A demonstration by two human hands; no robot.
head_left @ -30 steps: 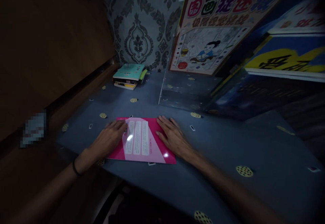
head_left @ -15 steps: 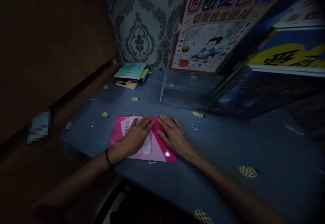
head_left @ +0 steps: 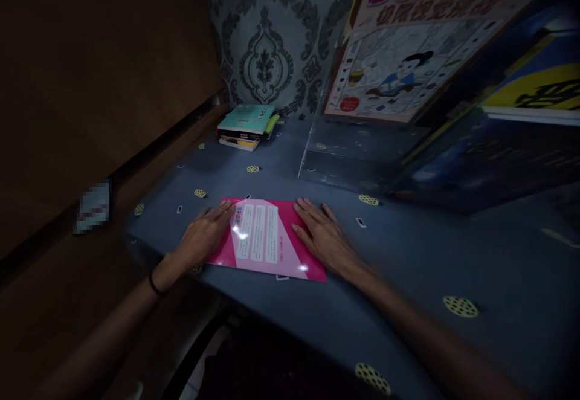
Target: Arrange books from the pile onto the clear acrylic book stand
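Booklet (head_left: 265, 237), glossy pink with pale text panels, flat on the blue-gray tablecloth (head_left: 408, 255) at the lower middle of the frame. Across its left edge, left hand (head_left: 205, 232) laid palm down, fingers straight and close together, unclenched (dark band (head_left: 154, 286) around the wrist). Over its right edge, right hand (head_left: 324, 235) likewise palm down, flat, fingers extended, thumb slightly apart, resting rather than gripping. Near the upper middle, stack of books (head_left: 247, 120) with a teal cover on top, close to the patterned wall (head_left: 265, 64). Toward the upper right, clear stand (head_left: 353, 157) with an illustrated book (head_left: 385, 70); beside it, blue-and-yellow book (head_left: 534, 80) cut off by the frame's right edge. Brown panel (head_left: 99, 55) filling the upper left.
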